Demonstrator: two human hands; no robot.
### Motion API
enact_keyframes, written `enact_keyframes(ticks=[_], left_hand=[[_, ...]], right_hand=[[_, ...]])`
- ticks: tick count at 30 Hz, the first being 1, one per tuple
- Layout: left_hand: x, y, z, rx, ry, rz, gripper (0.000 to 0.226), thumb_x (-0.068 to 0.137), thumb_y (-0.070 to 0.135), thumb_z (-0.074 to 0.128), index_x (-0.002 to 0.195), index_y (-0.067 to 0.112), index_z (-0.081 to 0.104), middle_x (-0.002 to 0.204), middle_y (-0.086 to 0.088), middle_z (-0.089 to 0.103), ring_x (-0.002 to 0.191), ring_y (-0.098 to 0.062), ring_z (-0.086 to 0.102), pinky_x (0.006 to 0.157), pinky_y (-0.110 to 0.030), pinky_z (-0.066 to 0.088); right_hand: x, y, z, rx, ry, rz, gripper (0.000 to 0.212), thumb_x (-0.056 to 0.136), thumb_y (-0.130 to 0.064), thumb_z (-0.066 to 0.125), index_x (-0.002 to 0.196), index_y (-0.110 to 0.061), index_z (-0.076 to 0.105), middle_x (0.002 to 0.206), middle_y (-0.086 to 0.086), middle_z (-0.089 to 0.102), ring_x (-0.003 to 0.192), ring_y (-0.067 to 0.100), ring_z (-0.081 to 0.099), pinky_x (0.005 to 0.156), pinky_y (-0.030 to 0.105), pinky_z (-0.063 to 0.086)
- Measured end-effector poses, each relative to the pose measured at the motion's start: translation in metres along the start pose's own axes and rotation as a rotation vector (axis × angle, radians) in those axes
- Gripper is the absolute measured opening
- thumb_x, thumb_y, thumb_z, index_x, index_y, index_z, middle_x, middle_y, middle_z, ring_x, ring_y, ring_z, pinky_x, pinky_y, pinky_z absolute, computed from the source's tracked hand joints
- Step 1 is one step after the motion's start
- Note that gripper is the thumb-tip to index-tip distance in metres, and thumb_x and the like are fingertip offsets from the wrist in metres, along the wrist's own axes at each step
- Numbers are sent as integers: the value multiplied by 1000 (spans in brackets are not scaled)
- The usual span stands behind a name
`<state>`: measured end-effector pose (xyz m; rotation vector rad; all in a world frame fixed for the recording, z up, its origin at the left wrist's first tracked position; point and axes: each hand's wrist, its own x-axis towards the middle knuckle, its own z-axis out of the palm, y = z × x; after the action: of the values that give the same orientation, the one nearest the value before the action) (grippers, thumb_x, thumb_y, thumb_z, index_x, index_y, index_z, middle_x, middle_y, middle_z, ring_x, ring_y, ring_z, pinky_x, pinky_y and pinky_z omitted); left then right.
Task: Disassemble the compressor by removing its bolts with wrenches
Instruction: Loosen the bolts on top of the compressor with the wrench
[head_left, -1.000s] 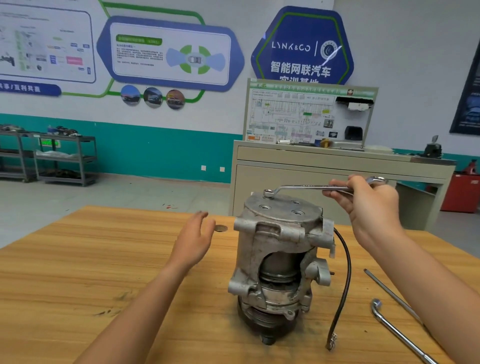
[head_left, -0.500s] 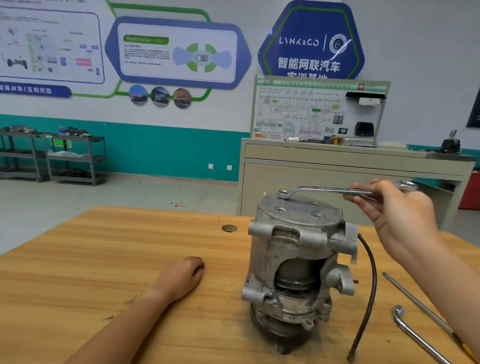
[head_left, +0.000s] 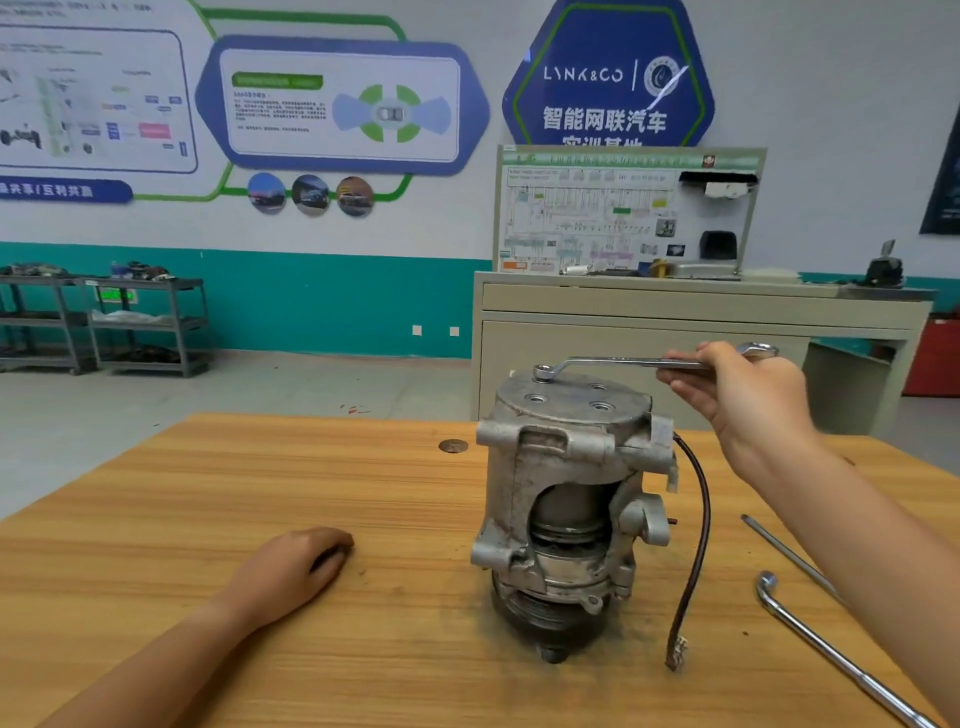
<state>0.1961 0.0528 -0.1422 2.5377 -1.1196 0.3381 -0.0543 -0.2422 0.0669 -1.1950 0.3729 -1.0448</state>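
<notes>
Compressor (head_left: 566, 499) stands upright on the table (head_left: 260, 493), right of frame centre, pulley end down. Its cable (head_left: 698, 545) hangs down its right side to the tabletop.

Right hand (head_left: 743, 395), upper right of centre, grips the wrench (head_left: 613, 361) by the far end of its handle, fingers wrapped round it. The ring end sits over the bolt (head_left: 543, 373) at the rear left of the top plate. Three empty holes show in the plate.

Change noted: a second ago the left hand (head_left: 296, 566) was raised beside the compressor. It has since dropped to the table, lower left of centre, well apart from the casing. It rests there loosely curled and holds nothing. Wrench position is essentially unchanged.

Assessment: the casing is now unsupported. The wrench appears seated and ready to turn, and an unsteadied compressor may rotate or tip under load.

Also present: a bar (head_left: 810, 639) and a rod (head_left: 784, 551), lower right.
</notes>
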Motion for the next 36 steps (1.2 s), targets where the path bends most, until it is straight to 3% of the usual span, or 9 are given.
enact_keyframes(ticks=[5,7,9,12,15,19,23,28,36], left_hand=[[-4,14,-10,4,-36,-15,38,95,36,49,132,26,50,139,11,48,123,-7,48,101,-21,36],[0,42,-25,-149,94,-28,43,93,34,54,135,24,47,145,14,35,132,-7,38,108,-26,30],[9,87,-51,-392,259,-4,45,88,43,55,132,33,46,141,25,30,130,3,33,103,-17,28],[26,162,-87,-801,297,93,41,85,62,47,124,51,40,124,42,39,117,23,36,87,-1,34],[39,210,-97,-979,257,134,33,89,45,48,122,44,43,129,25,46,119,15,40,87,1,33],[43,228,-91,-1090,277,73,19,92,38,52,110,44,52,134,15,48,123,2,42,86,0,36],[42,230,-90,-1180,325,50,27,94,20,50,115,36,55,117,21,55,105,16,50,81,-4,43],[43,236,-89,-1267,338,-2,40,71,35,50,110,38,56,118,15,58,111,-2,54,93,-23,46],[51,229,-86,-1347,306,-10,40,66,28,48,101,34,64,93,17,69,91,0,63,76,-18,50]], right_hand=[[3,8,-2,-91,26,-70,22,92,-4,43,72,-8,52,70,2,66,52,9,66,51,16,53],[6,12,-3,-82,33,-26,19,92,-4,43,75,-8,51,71,2,66,52,8,65,50,16,53],[12,15,-3,-83,30,1,17,91,-4,44,76,-9,51,71,2,66,54,8,65,50,16,52],[19,14,-1,-77,15,26,17,91,-4,44,76,-9,51,68,1,67,57,10,65,52,16,52],[19,15,-2,-81,4,5,17,91,-4,44,76,-9,52,59,-3,67,55,9,65,51,16,52],[16,10,-4,-143,-18,-100,20,91,-4,44,75,-11,53,60,-3,67,55,7,65,53,15,52],[23,-1,2,-228,-63,-151,22,92,-5,43,74,-13,53,66,-4,66,57,8,65,61,20,53],[33,-11,9,-271,-135,-114,20,93,-5,42,76,-11,50,69,0,66,58,11,64,63,23,52],[11,19,-6,-209,35,-170,22,92,-8,44,73,-15,52,70,-3,65,55,7,64,57,17,52]])
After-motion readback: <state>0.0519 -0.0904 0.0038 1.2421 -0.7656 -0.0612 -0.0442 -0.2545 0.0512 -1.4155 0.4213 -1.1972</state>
